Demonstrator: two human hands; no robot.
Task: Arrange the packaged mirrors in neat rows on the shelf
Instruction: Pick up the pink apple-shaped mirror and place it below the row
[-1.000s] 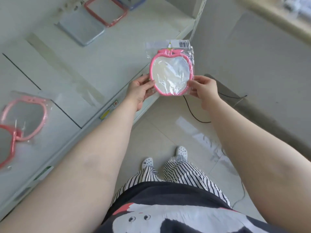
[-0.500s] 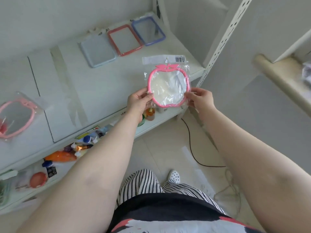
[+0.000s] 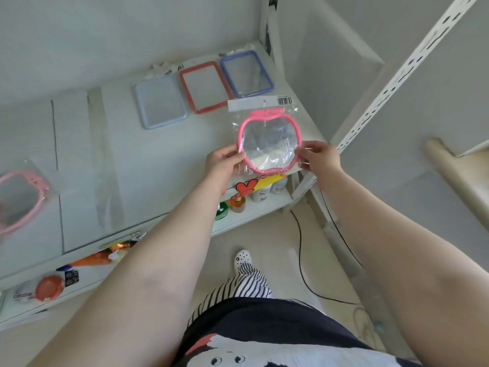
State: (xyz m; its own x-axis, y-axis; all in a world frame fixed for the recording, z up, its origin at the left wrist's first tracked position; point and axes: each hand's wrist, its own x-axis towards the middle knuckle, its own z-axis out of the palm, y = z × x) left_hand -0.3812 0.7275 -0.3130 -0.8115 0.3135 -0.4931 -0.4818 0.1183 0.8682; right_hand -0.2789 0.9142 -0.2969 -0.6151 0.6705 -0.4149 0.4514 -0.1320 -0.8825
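A pink apple-shaped mirror (image 3: 268,140) in a clear bag with a barcode strip hangs over the right front part of the white shelf (image 3: 148,165). My left hand (image 3: 223,162) pinches its lower left rim and my right hand (image 3: 318,157) pinches its lower right rim. At the back of the shelf lie three rectangular mirrors in a row: light blue (image 3: 160,103), red (image 3: 205,86) and dark blue (image 3: 246,74). Another pink packaged mirror (image 3: 21,200) lies at the shelf's left edge.
A lower shelf (image 3: 254,210) holds small bottles and jars, a yellow sale tag (image 3: 260,181) and orange items. A perforated white upright (image 3: 397,72) stands at right. A black cable (image 3: 301,255) runs over the tiled floor beside my feet.
The mirror has tilted flatter and moved a little further over the shelf, both hands still on it. My view has dropped back, showing more of the lower shelf.
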